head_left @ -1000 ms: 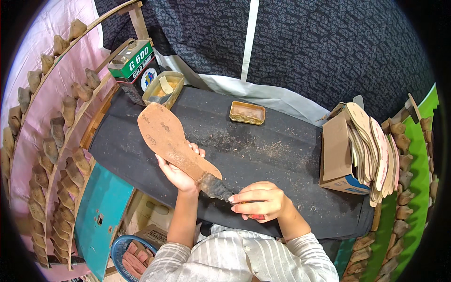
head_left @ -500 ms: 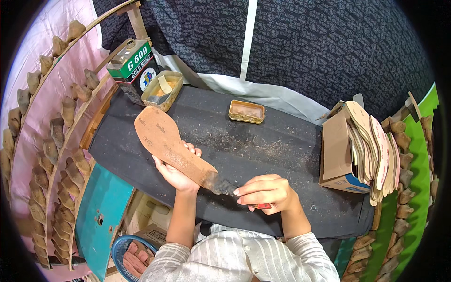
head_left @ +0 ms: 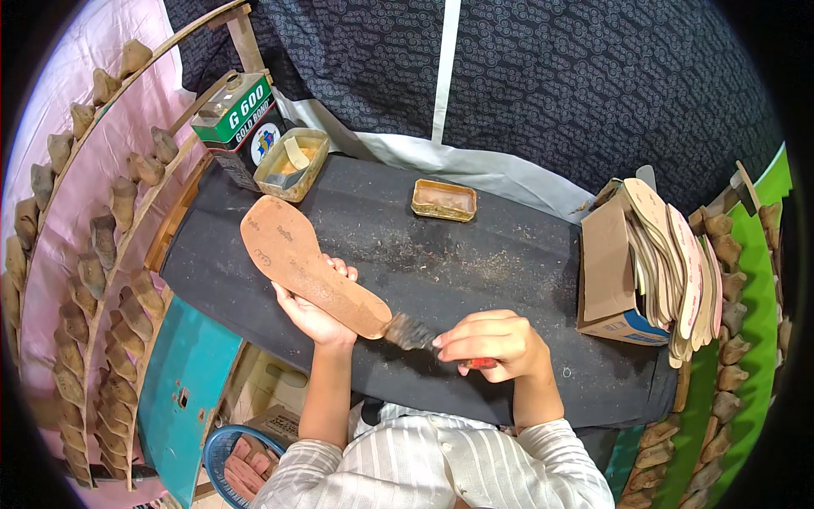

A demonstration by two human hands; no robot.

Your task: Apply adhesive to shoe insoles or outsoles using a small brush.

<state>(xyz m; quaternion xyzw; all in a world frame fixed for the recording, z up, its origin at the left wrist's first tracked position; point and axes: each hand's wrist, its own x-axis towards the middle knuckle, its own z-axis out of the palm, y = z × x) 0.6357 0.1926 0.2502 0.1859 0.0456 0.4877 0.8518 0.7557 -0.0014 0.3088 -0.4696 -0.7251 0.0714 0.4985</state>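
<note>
A tan, sole-shaped insole point(head_left: 292, 254) lies slanted in my left hand point(head_left: 315, 312), its wide end to the far left. My left fingers are closed round its narrow middle, the fingertips showing over the far edge and the thumb along the near one. Small dark marks are on its wide end. My right hand point(head_left: 496, 346) pinches a paintbrush with dark bristles point(head_left: 411, 332) and a red handle point(head_left: 480, 363). The bristle tips are at the insole's narrow end; I cannot tell whether they touch it.
Shallow tray point(head_left: 444, 202) stands at the table's back. At back left are a metal can point(head_left: 242, 119) and a tub point(head_left: 292, 165) with a spatula. A carton point(head_left: 609, 280) with stacked insoles is at right. Shoe lasts point(head_left: 89, 271) line racks both sides; a blue basket point(head_left: 222, 450) sits below left.
The brush and my right hand have moved slightly right, so the bristles are at the insole's narrow end instead of over its surface. The insole has tilted slightly in my left hand.
</note>
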